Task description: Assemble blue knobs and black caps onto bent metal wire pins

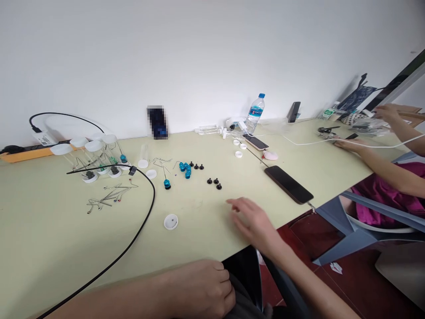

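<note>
Right hand hovers flat over table, fingers spread, holding nothing — nearest things: black screws just beyond. Left hand curled at near edge, seemingly empty. Screws likely light, hard, prone to roll — pinch by head. White cap left.

Bare tabletop ahead; black screws, phone flank it.
</note>
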Demonstrator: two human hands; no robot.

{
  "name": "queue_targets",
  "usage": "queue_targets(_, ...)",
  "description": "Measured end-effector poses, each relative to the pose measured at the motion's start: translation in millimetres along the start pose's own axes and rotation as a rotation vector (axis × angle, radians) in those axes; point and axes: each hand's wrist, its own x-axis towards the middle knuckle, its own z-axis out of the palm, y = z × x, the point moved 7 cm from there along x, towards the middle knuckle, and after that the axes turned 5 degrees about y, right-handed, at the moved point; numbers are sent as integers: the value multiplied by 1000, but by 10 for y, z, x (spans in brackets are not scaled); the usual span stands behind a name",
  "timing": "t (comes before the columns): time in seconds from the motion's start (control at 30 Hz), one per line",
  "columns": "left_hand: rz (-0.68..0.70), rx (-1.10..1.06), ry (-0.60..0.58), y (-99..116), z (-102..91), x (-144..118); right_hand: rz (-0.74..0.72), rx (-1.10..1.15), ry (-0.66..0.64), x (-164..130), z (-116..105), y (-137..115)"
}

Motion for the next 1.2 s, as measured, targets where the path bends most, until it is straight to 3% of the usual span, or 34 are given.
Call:
queue_targets(0.1, -1, 9, 18, -15, -8, -4, 192, -119, 178, 30, -431, 398)
queue_targets(0.27, -2, 23, 26, -22, -47, -7, 415, -327, 307, -62, -1036, 1077)
queue_targets(0.37, 11, 30, 27, -14, -68, -7, 553, -445, 280, -123, -1246, 1477)
queue_targets(0.43, 9, 34, 37, -16, -68, -10, 616, -476, 206, -129, -1265, 1667)
queue_targets(0.57, -3, 26, 53, -28, -51, -11, 546, -424, 151, 6, -1052, 1658)
queue_targets(0.67, -10, -16, 116, -73, -124, 0, 355, -318, 99, 219, -677, 1359)
queue_targets(0.77, -21, 12, 190, -178, -252, -12, 172, -220, -46, 448, -239, 968)
queue_targets(0.87, -109, 85, 257, -353, -388, -69, 80, -177, -169, 644, 66, 643)
queue_targets(0.97, -192, 134, 317, -508, -540, -153, 83, -224, -175, 797, 162, 488)
queue_targets(1.1, -309, 141, 417, -703, -820, -322, 148, -251, -226, 865, 230, 492)
queue_targets(1.2, -511, 56, 540, -960, -1011, -598, 179, -171, -288, 858, 312, 525)
